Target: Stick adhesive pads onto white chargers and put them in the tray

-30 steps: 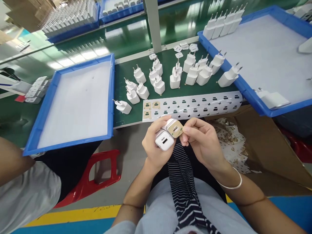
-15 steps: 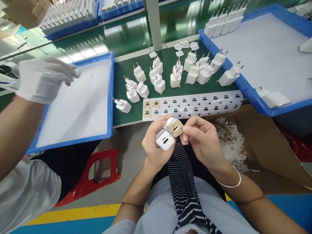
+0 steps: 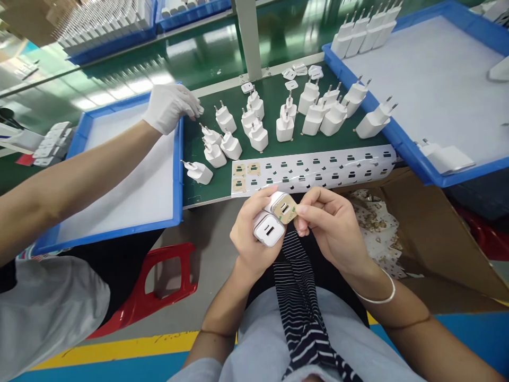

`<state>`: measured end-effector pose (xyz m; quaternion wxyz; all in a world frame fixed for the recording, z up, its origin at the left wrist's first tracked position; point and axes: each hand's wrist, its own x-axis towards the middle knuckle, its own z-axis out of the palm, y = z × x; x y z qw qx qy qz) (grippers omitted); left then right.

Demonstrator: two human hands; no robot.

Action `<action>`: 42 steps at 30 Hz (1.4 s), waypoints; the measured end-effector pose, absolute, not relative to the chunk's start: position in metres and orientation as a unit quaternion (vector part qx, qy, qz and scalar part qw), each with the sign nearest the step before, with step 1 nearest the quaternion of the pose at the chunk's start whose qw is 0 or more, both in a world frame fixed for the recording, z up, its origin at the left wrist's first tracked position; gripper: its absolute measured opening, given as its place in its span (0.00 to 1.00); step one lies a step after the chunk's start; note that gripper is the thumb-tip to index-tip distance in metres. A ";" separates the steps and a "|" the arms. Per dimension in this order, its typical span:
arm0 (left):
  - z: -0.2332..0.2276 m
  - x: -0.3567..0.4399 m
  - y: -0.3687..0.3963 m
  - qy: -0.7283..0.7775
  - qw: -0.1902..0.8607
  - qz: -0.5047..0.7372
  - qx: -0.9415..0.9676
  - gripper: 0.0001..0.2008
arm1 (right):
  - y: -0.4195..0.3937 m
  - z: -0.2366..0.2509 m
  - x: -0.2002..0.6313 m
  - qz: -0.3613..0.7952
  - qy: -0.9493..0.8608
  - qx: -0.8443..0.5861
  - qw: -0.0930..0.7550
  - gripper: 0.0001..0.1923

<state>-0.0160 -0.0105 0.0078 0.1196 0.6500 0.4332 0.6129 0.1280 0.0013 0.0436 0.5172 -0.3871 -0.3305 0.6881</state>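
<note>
Closest to the camera, above a lap in grey cloth with a striped strip, the left hand is wrapped around two white chargers held side by side, their port faces turned up. The right hand, with a thin bangle on its wrist, pinches a tan sticker between thumb and fingertips; the sticker lies against the face of the farther charger.

Just beyond the hands, at the near edge of the green tabletop, lies a long sticker sheet with rows of small dark marks and three tan stickers at its left end. Behind it stands a loose cluster of white plug adapters, prongs pointing up.

To the left sits a blue tray with a white floor. A co-worker's gloved hand reaches across it, its fingers loosely bent near the adapters beside the tray's rim. To the right is a second blue tray, with more adapters lined up at its far corner.
</note>
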 end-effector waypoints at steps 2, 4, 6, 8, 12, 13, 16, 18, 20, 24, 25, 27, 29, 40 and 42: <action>0.008 -0.016 -0.010 0.437 0.115 0.611 0.650 0.23 | 0.002 0.044 0.128 0.688 -0.331 -0.390 0.515 0.11; 0.008 -0.016 -0.010 0.440 0.113 0.609 0.650 0.23 | 0.002 0.044 0.127 0.688 -0.331 -0.391 0.514 0.12; 0.008 -0.016 -0.010 0.440 0.112 0.609 0.650 0.22 | 0.003 0.043 0.127 0.688 -0.332 -0.388 0.515 0.12; 0.008 -0.016 -0.010 0.435 0.113 0.613 0.650 0.23 | 0.004 0.043 0.128 0.687 -0.336 -0.385 0.516 0.11; 0.007 -0.017 -0.011 0.436 0.128 0.618 0.641 0.24 | 0.003 0.042 0.129 0.678 -0.355 -0.395 0.508 0.12; 0.007 -0.016 -0.011 0.438 0.141 0.620 0.636 0.24 | 0.003 0.041 0.129 0.672 -0.363 -0.400 0.507 0.12; 0.007 -0.015 -0.011 0.438 0.202 0.636 0.603 0.25 | 0.004 0.037 0.129 0.639 -0.392 -0.423 0.508 0.15; 0.008 -0.014 -0.010 0.439 0.243 0.650 0.571 0.24 | 0.007 0.034 0.129 0.629 -0.406 -0.436 0.499 0.17; 0.009 -0.013 -0.009 0.441 0.275 0.655 0.548 0.23 | 0.010 0.032 0.131 0.641 -0.411 -0.431 0.484 0.17; 0.010 -0.014 -0.009 0.446 0.313 0.632 0.550 0.21 | 0.020 0.032 0.135 0.672 -0.418 -0.387 0.473 0.13; 0.009 -0.015 -0.009 0.441 0.320 0.627 0.557 0.20 | 0.023 0.033 0.134 0.675 -0.422 -0.380 0.471 0.13; 0.008 -0.017 -0.010 0.429 0.326 0.621 0.570 0.21 | 0.030 0.033 0.132 0.686 -0.425 -0.374 0.457 0.14; 0.007 -0.020 -0.009 0.423 0.323 0.617 0.579 0.22 | 0.035 0.031 0.129 0.704 -0.420 -0.374 0.434 0.16; -0.006 -0.047 -0.018 0.517 0.336 0.559 0.554 0.19 | 0.034 0.011 0.117 0.631 -0.567 -0.381 0.367 0.17; -0.010 -0.057 -0.018 0.518 0.313 0.555 0.571 0.20 | 0.051 0.010 0.118 0.538 -0.646 -0.388 0.379 0.10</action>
